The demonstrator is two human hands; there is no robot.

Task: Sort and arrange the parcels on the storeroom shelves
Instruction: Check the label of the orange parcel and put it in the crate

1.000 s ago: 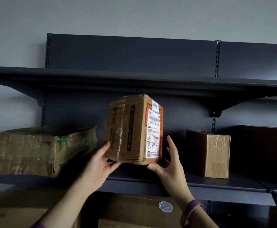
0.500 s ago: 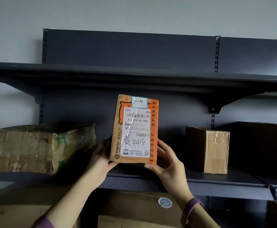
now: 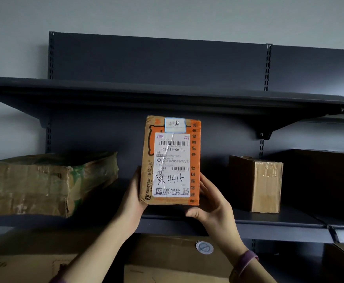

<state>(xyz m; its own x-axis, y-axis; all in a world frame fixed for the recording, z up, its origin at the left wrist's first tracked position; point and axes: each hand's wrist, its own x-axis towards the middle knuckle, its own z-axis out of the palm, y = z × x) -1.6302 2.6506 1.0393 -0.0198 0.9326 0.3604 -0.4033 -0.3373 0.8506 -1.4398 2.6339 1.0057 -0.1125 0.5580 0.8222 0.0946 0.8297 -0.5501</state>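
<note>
1. Hidden: the left hand [image 3: 132, 201] gripped the lower left edge of the upright orange-and-brown cardboard parcel with a white shipping label [image 3: 171, 160], fingers out of sight behind it. The right hand [image 3: 212, 203] curled round its lower right corner. Whether its base touched the dark grey metal middle shelf [image 3: 269, 221] could not be told.
2. Around: crumpled taped brown carton [image 3: 44, 180] to the left and small brown taped box [image 3: 257, 184] to the right, both apart from the parcel.
3. Room: shelf surface showed either side; dark grey upper shelf [image 3: 167, 94] just above.
</note>
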